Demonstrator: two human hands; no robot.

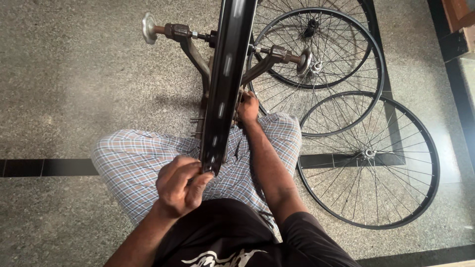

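Speckled grey stone floor (74,74) with black inlay strips (44,167). A black wheel rim (225,84) stands in a truing stand (198,54) at 12 o'clock. Left hand (180,185) grip pinches the rim's near edge; right hand (247,109) grip clenched beside it. Spare spoked wheels (368,158) lie at 3 o'clock.

Rim (225,84) in the stand: glossy black metal, smooth, light streaks on it. Stand (198,54): dull brownish metal, rusty-looking, with 2 brighter silver end knobs. 2 wheels (368,158) on the floor: black rims, thin shiny wire spokes. Trousers (133,163): checked woven cloth, matt. Floor (74,89): speckled stone, smooth, slight sheen.
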